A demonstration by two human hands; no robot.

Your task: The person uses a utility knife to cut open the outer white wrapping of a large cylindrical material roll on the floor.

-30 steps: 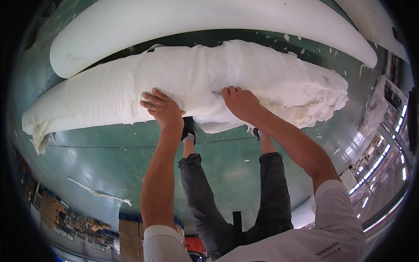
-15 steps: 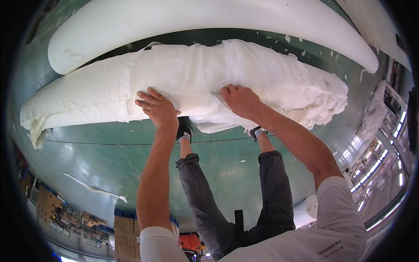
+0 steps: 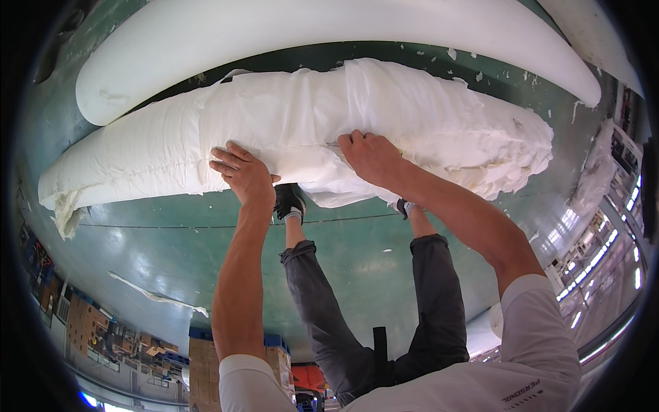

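A long white roll (image 3: pixel 274 117) lies crosswise on the floor in front of my feet, its outer layers loose, wrinkled and torn toward the right end. My left hand (image 3: pixel 244 175) rests on its near side, fingers spread. Further right, my right hand (image 3: pixel 371 158) is closed around a utility knife (image 3: pixel 332 144). Only its thin grey blade tip and a bit of yellow by the palm show. The tip touches the roll along a lengthwise slit that runs left from it. Below the right hand a loose flap (image 3: pixel 336 196) hangs toward the floor.
A second, smooth white roll (image 3: pixel 329 27) lies just beyond. White scraps dot the green floor (image 3: pixel 357 275), with a long strip (image 3: pixel 154 295) at left. Stacked cardboard boxes (image 3: pixel 204 371) stand behind me at left. Crumpled plastic sheeting (image 3: pixel 594 168) is at far right.
My right hand has shifted slightly left along the roll with the knife, and more of the blade shows. The left hand stays in nearly the same place on the roll.
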